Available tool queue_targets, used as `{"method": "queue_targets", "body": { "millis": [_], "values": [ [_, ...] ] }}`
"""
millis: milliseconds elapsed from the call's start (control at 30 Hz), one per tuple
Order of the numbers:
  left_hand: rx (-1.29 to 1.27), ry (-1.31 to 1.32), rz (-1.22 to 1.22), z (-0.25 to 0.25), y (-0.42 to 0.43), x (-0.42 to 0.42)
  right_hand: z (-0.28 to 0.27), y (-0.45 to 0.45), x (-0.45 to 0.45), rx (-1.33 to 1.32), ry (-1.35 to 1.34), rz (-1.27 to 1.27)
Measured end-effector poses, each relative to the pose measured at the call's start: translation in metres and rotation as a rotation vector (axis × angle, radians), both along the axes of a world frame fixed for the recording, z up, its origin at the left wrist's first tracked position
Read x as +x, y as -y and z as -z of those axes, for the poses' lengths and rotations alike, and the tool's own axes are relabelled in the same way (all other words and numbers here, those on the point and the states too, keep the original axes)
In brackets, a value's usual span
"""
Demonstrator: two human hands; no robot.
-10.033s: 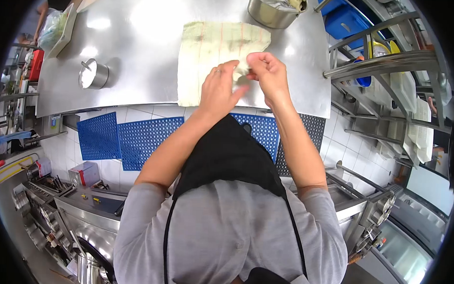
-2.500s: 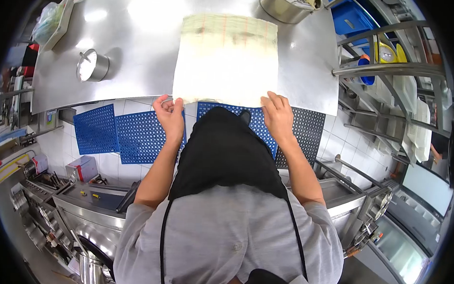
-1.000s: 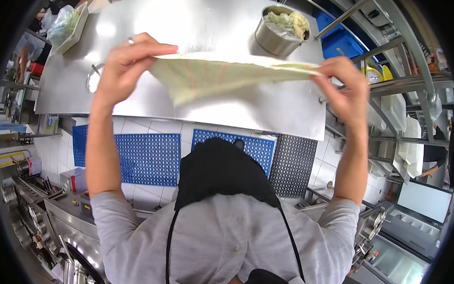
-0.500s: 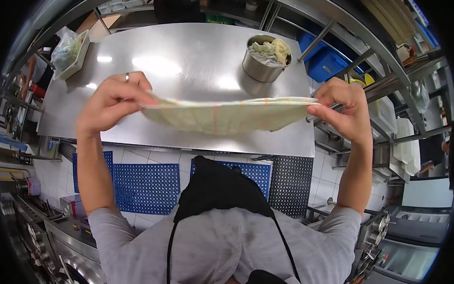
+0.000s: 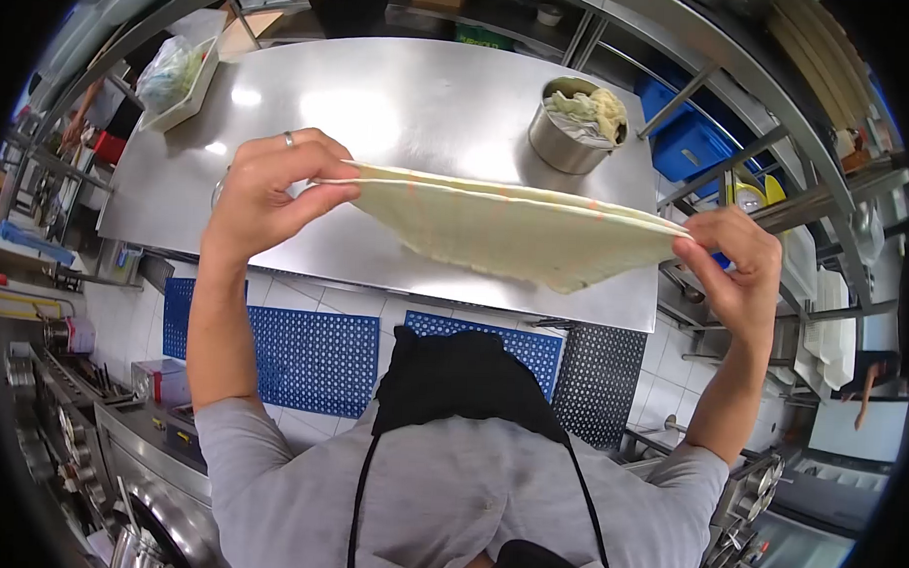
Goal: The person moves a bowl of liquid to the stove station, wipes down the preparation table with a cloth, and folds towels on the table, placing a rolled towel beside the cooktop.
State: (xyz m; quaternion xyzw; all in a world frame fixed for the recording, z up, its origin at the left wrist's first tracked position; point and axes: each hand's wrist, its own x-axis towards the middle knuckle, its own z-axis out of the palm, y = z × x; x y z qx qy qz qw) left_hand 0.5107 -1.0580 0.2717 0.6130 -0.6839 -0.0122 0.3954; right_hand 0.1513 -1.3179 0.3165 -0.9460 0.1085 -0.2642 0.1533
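Pinched between thumb and fingers at its upper ends by the left hand (image 5: 269,192) and the right hand (image 5: 744,262), the cloth (image 5: 516,231) is held stretched above the table's (image 5: 281,88) near side, a pot (image 5: 569,156) being seen at far right.

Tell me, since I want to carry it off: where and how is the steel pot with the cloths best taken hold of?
Probably from the near side, pressing the outer wall of the steel pot on its left and right, just below the rim. It stands upright on the table, round, and no handle shows; cloths heaped to its rim leave little room inside.
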Motion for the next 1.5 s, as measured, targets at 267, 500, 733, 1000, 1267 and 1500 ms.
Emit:
{"method": "queue_targets", "body": {
  "millis": [267, 500, 733, 1000, 1267, 1500],
  "values": [
    [-0.012, 0.049, -0.032, 0.013, -0.002, -0.002, 0.014, 0.011, 0.003, 0.094, -0.07, 0.02],
    [0.078, 0.23, -0.134, 0.004, 0.036, 0.037, 0.003, 0.054, 0.055, 0.056, -0.077, 0.102],
    [-0.231, 0.4, -0.187, -0.022, 0.048, 0.055, 0.002, 0.071, 0.067, -0.086, 0.102, 0.056],
    [0.102, 0.378, -0.133, 0.248, 0.002, 0.0, 0.275, 0.004, 0.024, -0.129, 0.001, 0.037],
    [0.308, 0.211, -0.24, 0.284, -0.061, -0.081, 0.313, -0.087, -0.023, 0.097, -0.198, 0.204],
    [0.183, 0.006, -0.388, 0.277, 0.042, -0.046, 0.317, -0.003, 0.084, 0.158, -0.004, 0.372]
  ]
}}
